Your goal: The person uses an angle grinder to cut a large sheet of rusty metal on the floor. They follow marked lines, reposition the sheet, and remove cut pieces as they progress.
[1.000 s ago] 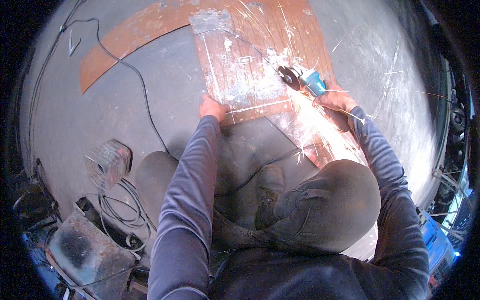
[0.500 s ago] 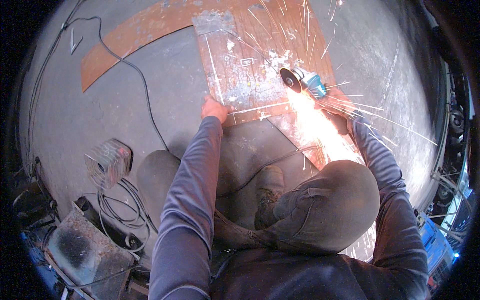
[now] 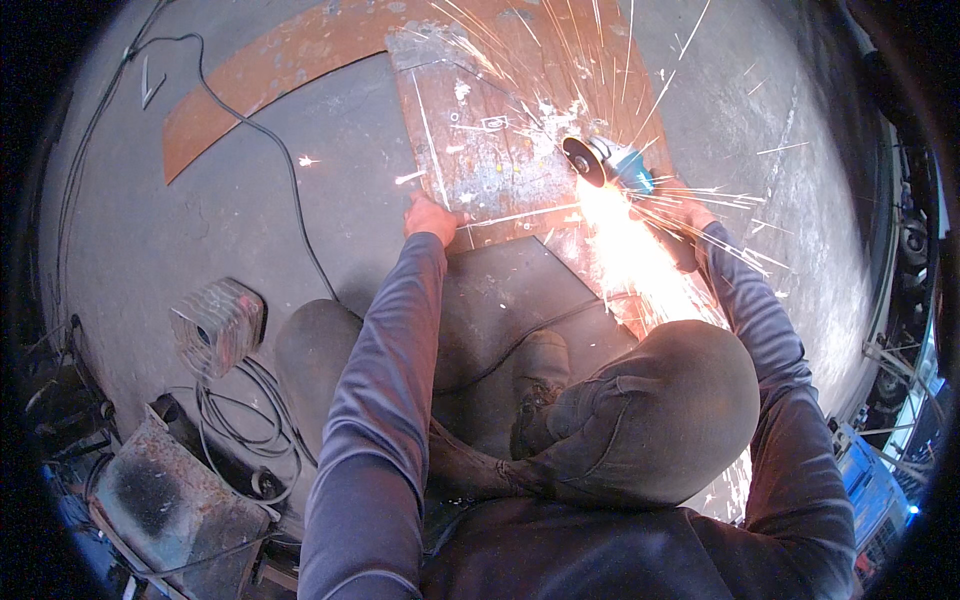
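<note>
On the concrete floor (image 3: 240, 230), a reddish-brown metal sheet (image 3: 540, 190) lies in front of the person, white lines marked along its left and near edges. The teal angle grinder (image 3: 633, 174) is over its near right part, and the right hand (image 3: 686, 208) has its grip closed around the tool's body, partly lost behind the sparks. The cutting disc (image 3: 583, 162) stands on edge; glare hides its contact point. Bright sparks (image 3: 645, 265) pour toward the bent right knee (image 3: 680, 410), while thinner streaks fan out over the sheet. The left hand (image 3: 430, 218) rests at the near left corner, thumb over the sheet; whether its grip pinches the edge or only presses, I cannot tell. Farther left lie a rust-coloured strip (image 3: 240, 105) and a black cable (image 3: 292, 195)
</note>
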`<state>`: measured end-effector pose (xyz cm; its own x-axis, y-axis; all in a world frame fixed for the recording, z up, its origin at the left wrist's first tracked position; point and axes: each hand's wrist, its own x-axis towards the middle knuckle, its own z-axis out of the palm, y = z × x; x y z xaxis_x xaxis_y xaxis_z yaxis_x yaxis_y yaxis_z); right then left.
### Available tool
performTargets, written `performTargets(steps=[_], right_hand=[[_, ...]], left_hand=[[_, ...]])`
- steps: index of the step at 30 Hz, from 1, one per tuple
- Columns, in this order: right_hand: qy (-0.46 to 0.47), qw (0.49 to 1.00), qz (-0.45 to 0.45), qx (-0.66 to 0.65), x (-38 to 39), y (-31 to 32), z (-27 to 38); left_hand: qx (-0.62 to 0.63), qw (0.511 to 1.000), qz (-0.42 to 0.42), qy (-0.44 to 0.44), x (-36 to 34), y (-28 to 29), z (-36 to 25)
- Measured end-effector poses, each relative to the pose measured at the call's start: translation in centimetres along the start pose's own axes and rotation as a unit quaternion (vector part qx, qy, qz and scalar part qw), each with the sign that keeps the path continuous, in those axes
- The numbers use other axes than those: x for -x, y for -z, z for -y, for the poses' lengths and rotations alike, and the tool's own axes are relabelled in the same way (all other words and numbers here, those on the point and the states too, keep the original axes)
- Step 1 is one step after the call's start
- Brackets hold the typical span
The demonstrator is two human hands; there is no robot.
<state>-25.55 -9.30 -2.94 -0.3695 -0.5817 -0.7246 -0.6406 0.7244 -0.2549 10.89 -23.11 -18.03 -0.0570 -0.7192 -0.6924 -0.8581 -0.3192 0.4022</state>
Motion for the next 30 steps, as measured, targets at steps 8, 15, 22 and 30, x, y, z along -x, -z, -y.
performTargets(steps=[8, 15, 22, 30], right_hand=[[0.052, 0.992, -0.014, -0.112, 0.6, -0.6, -2.1], [0.043, 0.999, 0.009, -0.031, -3.4, -1.4, -6.4], [0.034, 0.999, 0.032, -0.012, -1.6, -0.6, -1.7], [0.041, 0.999, -0.001, 0.009, -0.3, -1.2, 0.1]], left_hand=[[0.004, 1.0, 0.004, 0.008, 0.6, 0.3, -0.6], [-0.004, 1.0, 0.009, -0.004, 0.9, 0.0, -1.6], [-0.009, 0.999, -0.04, -0.021, 0.1, -0.1, 0.6], [-0.016, 1.0, -0.018, 0.007, 0.5, 0.3, 0.6]])
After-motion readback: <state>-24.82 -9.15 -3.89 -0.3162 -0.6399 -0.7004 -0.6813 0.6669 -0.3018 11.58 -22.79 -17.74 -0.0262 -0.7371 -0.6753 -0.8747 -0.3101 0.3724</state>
